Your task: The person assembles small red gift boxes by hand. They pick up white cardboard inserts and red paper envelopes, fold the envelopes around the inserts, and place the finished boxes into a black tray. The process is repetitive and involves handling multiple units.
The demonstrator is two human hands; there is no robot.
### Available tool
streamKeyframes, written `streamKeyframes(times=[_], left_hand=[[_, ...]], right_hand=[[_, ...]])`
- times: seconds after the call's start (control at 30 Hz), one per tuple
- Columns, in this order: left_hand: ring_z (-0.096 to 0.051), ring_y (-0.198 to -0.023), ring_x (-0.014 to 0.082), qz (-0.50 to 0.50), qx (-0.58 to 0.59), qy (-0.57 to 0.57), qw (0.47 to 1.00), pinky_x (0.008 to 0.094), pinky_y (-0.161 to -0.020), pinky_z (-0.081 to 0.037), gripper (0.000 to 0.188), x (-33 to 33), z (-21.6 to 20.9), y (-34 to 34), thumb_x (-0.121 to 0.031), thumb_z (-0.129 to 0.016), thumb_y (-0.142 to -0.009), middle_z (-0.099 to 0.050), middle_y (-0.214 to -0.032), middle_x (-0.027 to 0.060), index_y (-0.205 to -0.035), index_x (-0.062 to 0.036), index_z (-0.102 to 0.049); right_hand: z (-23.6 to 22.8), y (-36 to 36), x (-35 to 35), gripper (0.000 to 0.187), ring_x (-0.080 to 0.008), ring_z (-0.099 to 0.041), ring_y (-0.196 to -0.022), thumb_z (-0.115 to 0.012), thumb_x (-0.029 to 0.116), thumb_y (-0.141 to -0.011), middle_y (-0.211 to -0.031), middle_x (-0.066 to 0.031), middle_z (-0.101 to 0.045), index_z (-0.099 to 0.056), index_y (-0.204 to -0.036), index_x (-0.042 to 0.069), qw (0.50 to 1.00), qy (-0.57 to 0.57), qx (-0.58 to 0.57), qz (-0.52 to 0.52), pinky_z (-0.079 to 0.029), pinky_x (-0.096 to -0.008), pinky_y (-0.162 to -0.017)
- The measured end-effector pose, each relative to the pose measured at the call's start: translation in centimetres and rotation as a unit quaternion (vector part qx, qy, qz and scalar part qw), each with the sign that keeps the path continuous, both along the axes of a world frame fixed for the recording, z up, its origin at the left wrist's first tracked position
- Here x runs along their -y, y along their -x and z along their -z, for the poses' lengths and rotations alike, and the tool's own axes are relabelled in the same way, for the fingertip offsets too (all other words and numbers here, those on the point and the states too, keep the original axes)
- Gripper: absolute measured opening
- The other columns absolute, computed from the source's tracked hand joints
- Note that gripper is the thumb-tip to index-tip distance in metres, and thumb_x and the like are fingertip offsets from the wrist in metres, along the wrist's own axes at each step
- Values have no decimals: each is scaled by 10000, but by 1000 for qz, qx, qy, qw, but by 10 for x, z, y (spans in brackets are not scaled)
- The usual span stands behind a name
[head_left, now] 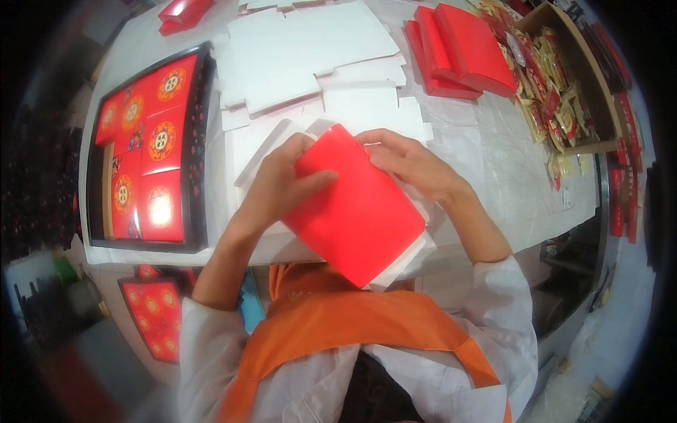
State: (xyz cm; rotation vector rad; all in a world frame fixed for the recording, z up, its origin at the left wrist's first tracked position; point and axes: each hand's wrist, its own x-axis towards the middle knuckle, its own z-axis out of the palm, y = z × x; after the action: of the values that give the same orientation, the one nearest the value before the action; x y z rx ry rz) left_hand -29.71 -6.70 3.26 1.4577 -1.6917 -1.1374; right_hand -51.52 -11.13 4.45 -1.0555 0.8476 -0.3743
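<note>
A red cardboard carton blank (356, 208) is held tilted in front of me, its glossy red face up and white flaps showing past its edges. My left hand (282, 176) is closed on its left side, the thumb flat on the red face and the other fingers hidden behind. At the upper right edge, my right hand (412, 166) has its bent fingers pressed on the card. Just beyond both hands lies a loose pile of flat white card blanks (303, 53).
Left on the table stands a dark tray (190, 243) with red printed boxes (161, 142). Far right are stacked red boxes (479, 53) beside small wrapped packets (557, 106) and a carton (591, 67). Another red box (183, 14) lies far left. Below left sits another tray of red boxes (151, 310).
</note>
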Motion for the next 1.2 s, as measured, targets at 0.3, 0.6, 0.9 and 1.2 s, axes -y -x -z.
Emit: streamKeyframes(times=[0.3,0.6,0.9,1.2], left_hand=[[-594,-668,223,-28,26,-36,999,293,-615,-464,261,-4,-1,-2,-166,-661,-720,-592,-746,145,-867,13,-540],[-574,-686,133,-9,71,-8,997,239,-624,-469,280,-6,7,1,-193,-667,-762,-592,-776,84,-911,5,-535],[-593,-646,176,-11,28,-54,998,259,-610,-479,230,-6,3,2,-167,-644,-758,-607,-729,119,-865,23,-570],[-579,-633,90,-25,-73,-127,989,208,-600,-478,210,-13,9,1,-161,-669,-772,-628,-729,60,-887,7,-618]], right_hand=[[16,-3,-7,404,-151,-535,-1000,-474,147,-864,-1113,-114,-559,-442,-1248,23,995,71,-55,34,-430,-276,-858],[19,-12,-13,378,-195,-565,-977,-413,124,-857,-1096,-148,-579,-490,-1215,30,969,229,-89,-3,-443,-287,-844],[16,-10,-24,367,-287,-595,-927,-410,125,-868,-1025,-205,-596,-472,-1217,28,943,311,-115,-6,-448,-321,-821],[8,-12,-38,358,-333,-582,-947,-424,141,-891,-1033,-223,-583,-452,-1234,41,933,330,-146,-9,-452,-344,-808]])
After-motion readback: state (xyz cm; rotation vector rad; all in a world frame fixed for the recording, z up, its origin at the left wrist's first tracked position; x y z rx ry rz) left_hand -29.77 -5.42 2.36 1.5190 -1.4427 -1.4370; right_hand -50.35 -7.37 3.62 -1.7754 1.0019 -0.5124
